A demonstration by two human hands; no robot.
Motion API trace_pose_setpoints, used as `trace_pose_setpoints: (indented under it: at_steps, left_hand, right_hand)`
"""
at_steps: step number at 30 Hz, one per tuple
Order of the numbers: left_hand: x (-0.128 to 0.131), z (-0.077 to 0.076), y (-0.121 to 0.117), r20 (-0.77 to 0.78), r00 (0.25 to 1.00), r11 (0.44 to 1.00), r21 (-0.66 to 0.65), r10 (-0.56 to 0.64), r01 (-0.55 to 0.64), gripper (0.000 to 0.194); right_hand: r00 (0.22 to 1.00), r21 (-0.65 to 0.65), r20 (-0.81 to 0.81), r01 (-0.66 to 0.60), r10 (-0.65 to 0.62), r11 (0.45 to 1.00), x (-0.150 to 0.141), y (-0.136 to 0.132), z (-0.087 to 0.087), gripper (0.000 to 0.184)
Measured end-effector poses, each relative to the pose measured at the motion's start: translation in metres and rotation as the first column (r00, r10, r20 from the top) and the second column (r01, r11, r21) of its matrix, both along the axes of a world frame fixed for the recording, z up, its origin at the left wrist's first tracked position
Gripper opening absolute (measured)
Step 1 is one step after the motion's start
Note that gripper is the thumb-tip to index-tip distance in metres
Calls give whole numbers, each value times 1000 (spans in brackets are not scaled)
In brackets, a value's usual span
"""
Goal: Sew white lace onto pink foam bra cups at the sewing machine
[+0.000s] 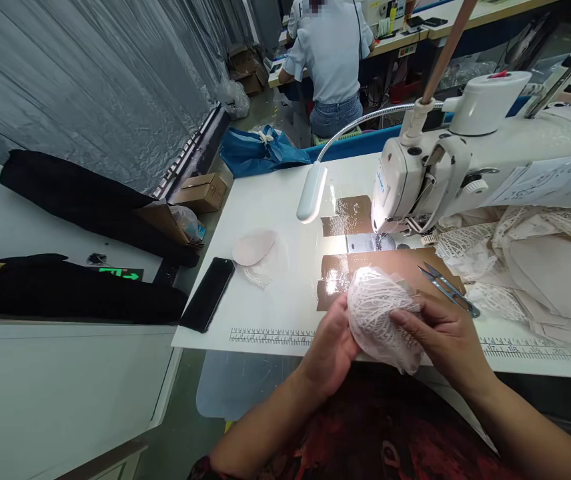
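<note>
Both hands hold a white lace cup piece above the front edge of the sewing table. My left hand supports it from the left and below, its fingers partly hidden behind the lace. On the other side, my right hand pinches the lace between thumb and fingers. Just right of the piece lie thread snips. Beyond the hands stands the white sewing machine, its needle area over a metal plate. A pale round fabric piece with lace lies to the left.
A black phone rests at the table's left edge. Lace and pale cup pieces are heaped at the right. A lamp hangs over the table on a bent neck. Farther back, a person sits at another table.
</note>
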State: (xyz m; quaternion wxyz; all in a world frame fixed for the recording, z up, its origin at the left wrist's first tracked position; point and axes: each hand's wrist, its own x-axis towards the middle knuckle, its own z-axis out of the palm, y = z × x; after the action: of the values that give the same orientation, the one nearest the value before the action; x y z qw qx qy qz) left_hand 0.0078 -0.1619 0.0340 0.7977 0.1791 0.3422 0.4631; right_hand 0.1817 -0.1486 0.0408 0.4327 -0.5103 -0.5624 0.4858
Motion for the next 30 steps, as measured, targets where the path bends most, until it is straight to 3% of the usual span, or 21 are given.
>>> trace_pose_setpoints:
  at_steps: [3,6,9,11,12,14,16,17,19,20,22,24,26,30]
  left_hand:
    - [9,2,-2,-54,998,999,8,-37,37,43]
    - [10,-3,-4,-86,996,999,-34,-16,13,30]
    - [-5,-14,-8,-154,988,998,-68,-31,20,10]
    - [-23,-18,-9,-287,957,999,-2,-48,49,16]
    - [-33,-17,-9,-380,924,995,77,-37,71,17]
    - [-50,-9,-5,-548,830,942,323,104,96,7]
    - [-60,6,2,-600,762,825,542,244,163,27]
    - [-61,15,6,-623,740,765,597,253,240,43]
    - [-60,29,13,-709,686,686,581,162,438,68]
    - [-57,33,16,-759,644,662,531,94,529,68]
    - [-51,35,20,-811,584,639,434,-30,635,47]
    - [-46,30,22,-802,588,633,401,-107,662,33]
    - [-43,23,22,-768,624,633,414,-143,654,32]
    - [-42,18,22,-745,649,634,429,-156,644,33]
  right_hand:
    - [997,-38,-22,-77,76,996,-5,0,2,24]
    - [973,-171,-230,-6,-34,985,-3,-1,0,27]
    - [901,-225,-407,61,-151,972,7,0,-3,29]
    - [899,-227,-423,17,-115,974,14,1,-3,25]
    - [912,-228,-404,-22,-74,973,17,2,-2,22]
    - [940,-221,-340,-122,41,968,18,2,1,19]
    - [948,-197,-260,-236,181,952,16,1,6,17]
    - [943,-180,-211,-295,256,938,13,0,9,16]
    - [922,-135,-89,-386,377,913,6,-2,14,14]
    - [915,-106,-23,-404,403,909,3,-3,16,12]
    - [912,-23,73,-404,404,915,-1,-3,18,11]
    - [927,81,126,-365,354,927,-4,-2,19,13]
    - [948,169,170,-297,270,940,-4,0,18,15]
    - [958,212,234,-220,169,952,-3,2,15,17]
